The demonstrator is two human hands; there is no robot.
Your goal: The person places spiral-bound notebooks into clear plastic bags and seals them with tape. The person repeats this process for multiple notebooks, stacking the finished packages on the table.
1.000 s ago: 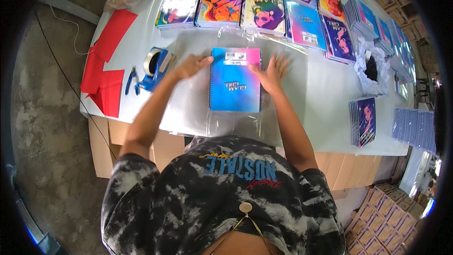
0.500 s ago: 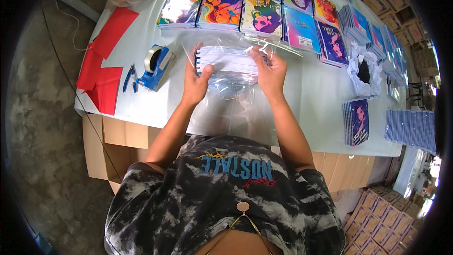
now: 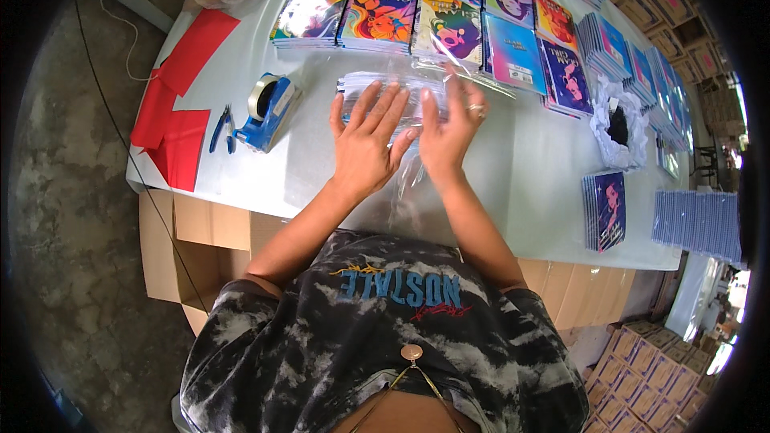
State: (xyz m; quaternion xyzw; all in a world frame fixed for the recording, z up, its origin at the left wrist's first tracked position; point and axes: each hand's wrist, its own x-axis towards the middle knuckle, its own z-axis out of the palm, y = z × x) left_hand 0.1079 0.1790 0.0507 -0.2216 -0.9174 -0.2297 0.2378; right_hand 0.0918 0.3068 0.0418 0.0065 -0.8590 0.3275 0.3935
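A stack of spiral notebooks (image 3: pixel 353 82) in a clear plastic bag (image 3: pixel 407 180) rests on the table in front of me, white page edges upward. My left hand (image 3: pixel 365 144) lies flat over its near side with fingers spread. Beside it, my right hand (image 3: pixel 449 132) is at the right end of the stack, fingers apart, near the bag's loose film. Much of the stack is hidden under both hands.
Rows of colourful notebooks (image 3: pixel 377 20) stand beyond my hands. To the left are a blue tape dispenser (image 3: pixel 269 116), pliers (image 3: pixel 220 130) and red sheets (image 3: pixel 184 140). A crumpled white bag (image 3: pixel 622 124) and a small notebook pile (image 3: pixel 605 208) sit at the right.
Both hands have let go of the stack's ends and moved onto it, the left flattening over it. The stack has gone from being held between the hands to lying beneath them.
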